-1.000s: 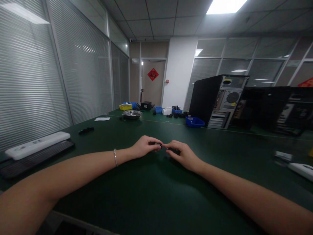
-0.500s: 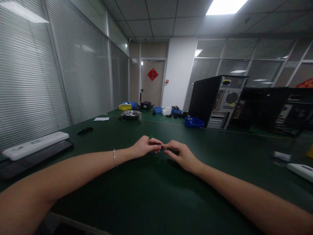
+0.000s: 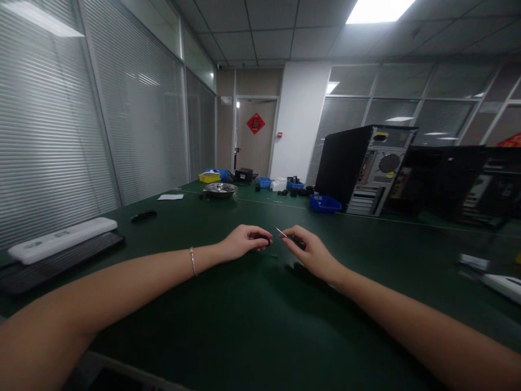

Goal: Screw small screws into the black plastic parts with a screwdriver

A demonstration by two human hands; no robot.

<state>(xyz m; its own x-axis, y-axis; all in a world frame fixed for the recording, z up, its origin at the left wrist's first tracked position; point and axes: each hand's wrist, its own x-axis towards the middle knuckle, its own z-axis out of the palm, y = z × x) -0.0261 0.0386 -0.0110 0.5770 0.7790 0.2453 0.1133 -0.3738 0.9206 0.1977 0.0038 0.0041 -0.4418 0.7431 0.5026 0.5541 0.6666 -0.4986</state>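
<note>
My left hand is closed, with a small dark ring-like part pinched between thumb and fingers; its kind is too small to tell. Across a narrow gap, the fingertips of my right hand pinch a thin, pale, pointed stick whose tip slants up and left. What sort of tool it is cannot be made out. Just below the hands, a little green piece shows against the dark green table. The two hands are apart.
A black computer case stands at the back right beside a blue bin. Farther back are a metal dish and a yellow bin. To the left lie a keyboard, a long white device and a dark green object.
My right hand has drawn away to the right from the left, and the thin stick now shows in it. The green piece, earlier above my left fingers, is now below the hands.
</note>
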